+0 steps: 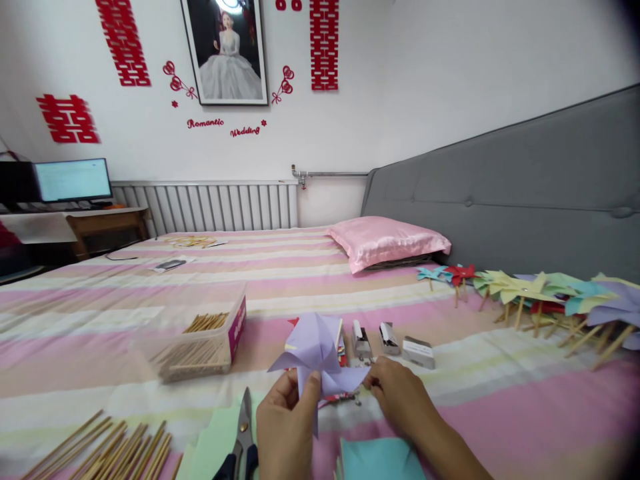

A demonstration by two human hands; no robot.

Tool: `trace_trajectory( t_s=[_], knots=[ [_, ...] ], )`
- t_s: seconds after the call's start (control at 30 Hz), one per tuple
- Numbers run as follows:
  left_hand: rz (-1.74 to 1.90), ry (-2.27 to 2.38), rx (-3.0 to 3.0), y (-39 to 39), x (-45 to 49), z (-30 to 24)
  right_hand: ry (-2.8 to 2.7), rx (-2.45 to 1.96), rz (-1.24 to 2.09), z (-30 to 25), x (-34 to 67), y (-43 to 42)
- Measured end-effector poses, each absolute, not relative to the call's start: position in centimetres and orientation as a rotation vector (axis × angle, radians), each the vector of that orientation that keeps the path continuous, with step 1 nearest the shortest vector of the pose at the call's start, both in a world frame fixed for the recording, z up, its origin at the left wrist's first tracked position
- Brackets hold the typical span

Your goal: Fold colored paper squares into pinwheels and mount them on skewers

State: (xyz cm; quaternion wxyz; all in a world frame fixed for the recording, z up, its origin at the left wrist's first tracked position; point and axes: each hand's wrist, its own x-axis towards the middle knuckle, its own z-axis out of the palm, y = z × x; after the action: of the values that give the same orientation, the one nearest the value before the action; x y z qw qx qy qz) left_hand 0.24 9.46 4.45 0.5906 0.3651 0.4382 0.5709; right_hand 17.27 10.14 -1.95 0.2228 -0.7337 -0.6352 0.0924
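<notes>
My left hand [286,427] pinches the middle of a folded lilac paper pinwheel [316,357] and holds it up over the striped bed. My right hand [403,400] grips the pinwheel's right blade with closed fingertips. Just behind the hands lie a stapler [361,339] and small staple boxes [418,351]. Scissors [243,437] rest on green paper by my left wrist. A teal paper sheet [376,460] lies below the hands.
Finished paper pinwheels on sticks [540,297] lie in a row at the right by the grey headboard. A clear box of wooden sticks [203,340] stands at the left, and loose sticks [117,450] lie at the lower left. A pink pillow [385,241] sits behind.
</notes>
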Motion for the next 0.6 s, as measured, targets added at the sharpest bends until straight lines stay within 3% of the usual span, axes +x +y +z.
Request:
trace_trajectory(
  t_s=[0.6],
  knots=[
    [1.324, 1.006, 0.852, 9.6, 0.2, 4.3, -1.73, -1.915, 0.263, -0.4, 16.8, 10.1]
  ],
)
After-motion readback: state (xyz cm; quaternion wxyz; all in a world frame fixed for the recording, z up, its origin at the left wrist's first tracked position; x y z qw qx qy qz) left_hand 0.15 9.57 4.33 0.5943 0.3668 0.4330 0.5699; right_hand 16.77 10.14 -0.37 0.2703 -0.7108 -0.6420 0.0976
